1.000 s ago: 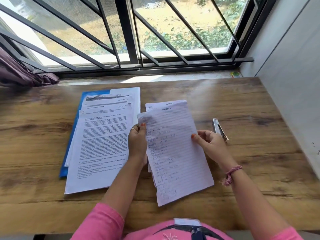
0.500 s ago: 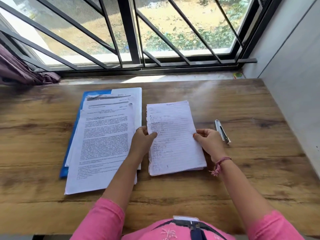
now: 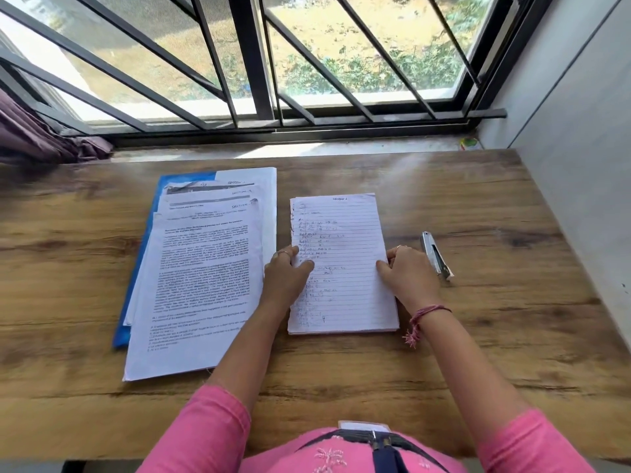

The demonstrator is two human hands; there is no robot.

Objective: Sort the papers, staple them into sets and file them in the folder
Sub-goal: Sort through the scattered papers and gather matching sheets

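I see both hands gripping a lined stack (image 3: 341,264) headed "Section 1" at mid-desk: left hand (image 3: 285,273) on its left edge, right hand (image 3: 408,273) on its right. Printed papers (image 3: 201,268) marked "Section" cover a blue folder (image 3: 143,254) toward the left edge; a stapler (image 3: 437,256) lies just beside the right hand.

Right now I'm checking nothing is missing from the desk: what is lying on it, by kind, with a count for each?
Paper stacks: 2, the handwritten stack held by the left hand and right hand, and the printed stack
Blue folders: 1, under the printed stack
Staplers: 1
Total: 4
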